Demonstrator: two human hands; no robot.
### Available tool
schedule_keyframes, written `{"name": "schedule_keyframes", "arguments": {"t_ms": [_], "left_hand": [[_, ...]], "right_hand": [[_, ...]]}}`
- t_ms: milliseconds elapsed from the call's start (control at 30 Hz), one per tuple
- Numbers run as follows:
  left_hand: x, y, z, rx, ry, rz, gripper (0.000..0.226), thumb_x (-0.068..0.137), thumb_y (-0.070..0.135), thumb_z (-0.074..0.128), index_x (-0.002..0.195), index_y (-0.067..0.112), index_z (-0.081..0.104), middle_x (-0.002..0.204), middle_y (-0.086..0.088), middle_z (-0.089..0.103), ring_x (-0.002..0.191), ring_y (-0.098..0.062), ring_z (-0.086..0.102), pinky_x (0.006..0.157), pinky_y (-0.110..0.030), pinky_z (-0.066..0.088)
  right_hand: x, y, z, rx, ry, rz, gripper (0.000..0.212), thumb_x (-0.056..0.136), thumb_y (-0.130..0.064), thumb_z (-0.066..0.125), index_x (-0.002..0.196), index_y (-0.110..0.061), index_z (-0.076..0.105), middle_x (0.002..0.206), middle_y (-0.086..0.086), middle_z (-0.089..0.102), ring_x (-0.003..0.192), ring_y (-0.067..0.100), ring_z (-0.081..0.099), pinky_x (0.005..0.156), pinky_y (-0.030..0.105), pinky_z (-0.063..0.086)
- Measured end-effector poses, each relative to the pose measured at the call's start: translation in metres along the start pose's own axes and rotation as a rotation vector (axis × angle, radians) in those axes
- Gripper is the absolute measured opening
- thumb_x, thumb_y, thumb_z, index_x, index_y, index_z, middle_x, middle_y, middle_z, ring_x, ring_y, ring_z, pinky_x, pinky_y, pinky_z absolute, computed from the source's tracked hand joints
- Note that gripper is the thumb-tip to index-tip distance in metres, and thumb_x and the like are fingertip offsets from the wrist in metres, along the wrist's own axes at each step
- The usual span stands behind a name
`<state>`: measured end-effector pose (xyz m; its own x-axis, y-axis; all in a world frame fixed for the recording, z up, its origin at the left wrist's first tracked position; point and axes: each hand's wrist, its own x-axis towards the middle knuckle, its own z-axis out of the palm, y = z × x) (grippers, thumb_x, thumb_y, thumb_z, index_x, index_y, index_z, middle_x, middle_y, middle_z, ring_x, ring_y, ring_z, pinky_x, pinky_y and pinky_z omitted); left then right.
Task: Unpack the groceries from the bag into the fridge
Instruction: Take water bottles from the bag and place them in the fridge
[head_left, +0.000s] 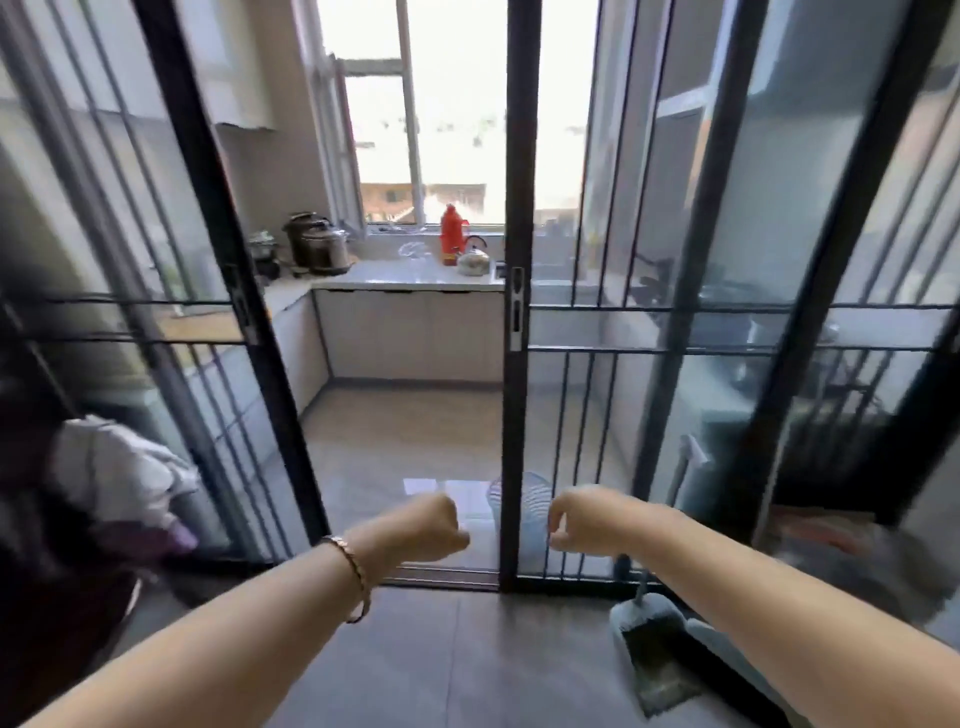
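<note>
The left hand (431, 527) and the right hand (587, 519) are curled closed, holding nothing, before the sliding door (515, 208).

Both bare forearms stretched forward, converging toward centre. Left hand (434, 527) curled into fist, back of hand up, holding nothing. Right hand (584, 519) level with it, small gap between, fingers curled under, also holding nothing.
</note>
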<state>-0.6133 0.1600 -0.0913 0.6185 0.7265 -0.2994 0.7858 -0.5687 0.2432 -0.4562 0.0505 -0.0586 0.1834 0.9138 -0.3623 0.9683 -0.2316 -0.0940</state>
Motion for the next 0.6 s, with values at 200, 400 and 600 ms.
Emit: {"name": "schedule_keyframes", "arguments": {"t_ms": [200, 400, 600], "left_hand": [[-0.136, -0.22, -0.007, -0.159, 0.078, -0.389, 0.027, 0.084, 0.036, 0.052, 0.072, 0.011, 0.055, 0.103, -0.013, 0.067, 0.099, -0.029, 0.063, 0.071, -0.027, 0.046], [-0.306, -0.401, 0.011, -0.335, 0.166, -0.746, 0.016, 0.082, 0.033, 0.052, 0.077, 0.021, 0.06, 0.089, -0.001, 0.065, 0.088, -0.022, 0.063, 0.066, -0.024, 0.042], [-0.443, -0.522, 0.046, -0.44, 0.216, -1.064, 0.022, 0.085, 0.03, 0.051, 0.079, 0.014, 0.065, 0.087, -0.005, 0.066, 0.086, -0.027, 0.064, 0.066, -0.027, 0.045]], "right_hand": [[0.063, -0.246, 0.013, -0.136, -0.021, -0.362, 0.032, 0.093, -0.023, 0.049, 0.118, -0.008, 0.062, 0.12, 0.012, 0.062, 0.112, 0.029, 0.057, 0.089, 0.028, 0.046], [0.075, -0.492, 0.051, -0.216, -0.129, -0.641, 0.03, 0.092, -0.023, 0.05, 0.117, -0.01, 0.061, 0.12, 0.01, 0.061, 0.112, 0.027, 0.057, 0.089, 0.028, 0.044], [0.057, -0.675, 0.087, -0.369, -0.194, -0.911, 0.032, 0.094, -0.021, 0.048, 0.119, -0.004, 0.059, 0.123, 0.011, 0.06, 0.113, 0.028, 0.056, 0.095, 0.035, 0.044]]}}
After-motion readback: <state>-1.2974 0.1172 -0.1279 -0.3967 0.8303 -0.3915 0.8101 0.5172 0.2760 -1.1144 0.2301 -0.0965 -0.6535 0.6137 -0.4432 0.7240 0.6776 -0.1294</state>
